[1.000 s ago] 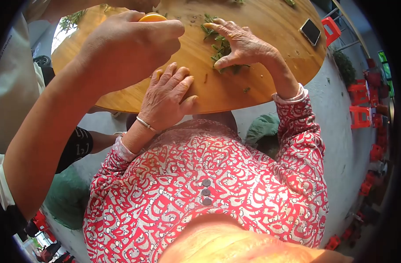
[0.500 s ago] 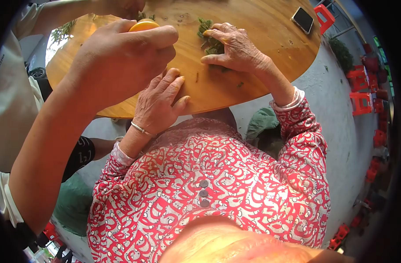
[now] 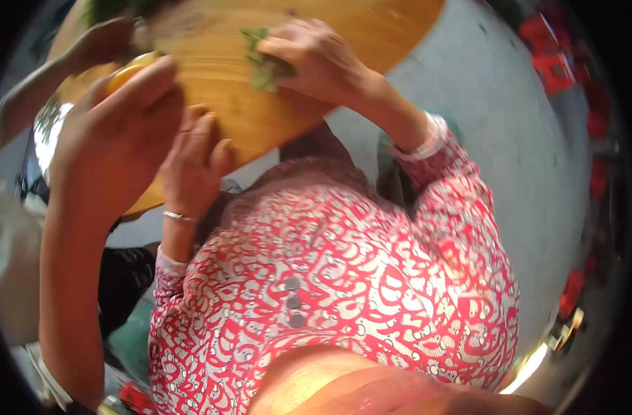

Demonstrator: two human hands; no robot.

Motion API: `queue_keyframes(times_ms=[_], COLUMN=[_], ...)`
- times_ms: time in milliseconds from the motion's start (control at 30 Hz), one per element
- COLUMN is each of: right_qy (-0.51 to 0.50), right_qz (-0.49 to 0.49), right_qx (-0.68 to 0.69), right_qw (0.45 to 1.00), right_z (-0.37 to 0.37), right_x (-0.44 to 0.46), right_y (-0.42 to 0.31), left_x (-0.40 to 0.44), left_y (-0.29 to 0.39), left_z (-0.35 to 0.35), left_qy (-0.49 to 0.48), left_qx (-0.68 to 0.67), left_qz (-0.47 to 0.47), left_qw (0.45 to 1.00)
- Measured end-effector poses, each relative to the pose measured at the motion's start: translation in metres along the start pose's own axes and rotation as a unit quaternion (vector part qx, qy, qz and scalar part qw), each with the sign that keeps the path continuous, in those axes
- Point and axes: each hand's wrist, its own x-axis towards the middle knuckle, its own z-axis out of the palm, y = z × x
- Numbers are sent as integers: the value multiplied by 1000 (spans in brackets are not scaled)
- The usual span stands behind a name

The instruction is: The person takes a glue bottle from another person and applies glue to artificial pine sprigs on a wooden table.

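Note:
My left hand, with a bracelet at the wrist, rests at the edge of the round wooden table, its fingers apart and holding nothing. Green sprigs are gathered in my right hand, whose fingers curl round them just over the tabletop. Motion blurs both hands somewhat. Close beside my left hand, another person's hand grips a yellow-orange object, mostly hidden by its fingers.
The other person's second hand is near dark greenery at the table's far left. Red stools stand on the grey floor at the right. Green cloth lies low on the left.
The view has swung, so the table sits further left and higher, and the phone is out of sight. My right hand has closed round the sprigs it was spread over earlier.

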Motion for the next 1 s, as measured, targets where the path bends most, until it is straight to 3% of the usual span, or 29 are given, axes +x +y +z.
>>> queue_keyframes(times_ms=[100, 133, 267, 400, 500, 533, 600, 667, 733, 800, 900, 1000], right_qy=[68, 44, 156, 278, 232, 230, 259, 184, 143, 78, 62, 4], right_qz=[-4, 32, 80, 149, 307, 334, 404, 531, 570, 661, 676, 733], right_qx=[-24, -72, -70, 162, 285, 302, 338, 50, -124, -152, -189, -193], right_qw=[997, 996, 982, 935, 878, 863, 810, 826, 799, 731, 710, 652], right_z=[13, 16, 8, -43, -89, -97, -89, -52, -46, -30, -10, 30], right_x=[-11, -9, -28, -78, -143, -168, -231, -304, -355, -417, -473, -510], right_y=[5, 3, -9, -28, -32, -27, -5, 34, 36, 43, 41, 42], left_x=[6, 6, 2, -13, -19, -19, -16, -16, -16, -18, -24, -36], left_y=[-13, -16, -14, 9, 15, 17, 18, 5, -2, -8, -14, -30], left_z=[-5, -6, -6, 16, 29, 28, 24, 23, 22, 22, 26, 30], left_qy=[6, 2, -13, -53, -43, -96, -94, -70, -53, -44, -33, -1], left_qx=[-2, -1, 6, -10, -23, 117, 141, 93, 65, 52, 31, -2], left_qz=[-10, -12, -9, 12, 63, 66, 56, 37, 29, 25, 27, 29], left_qw=[1000, 1000, 1000, 998, 997, 986, 984, 993, 996, 997, 999, 1000])
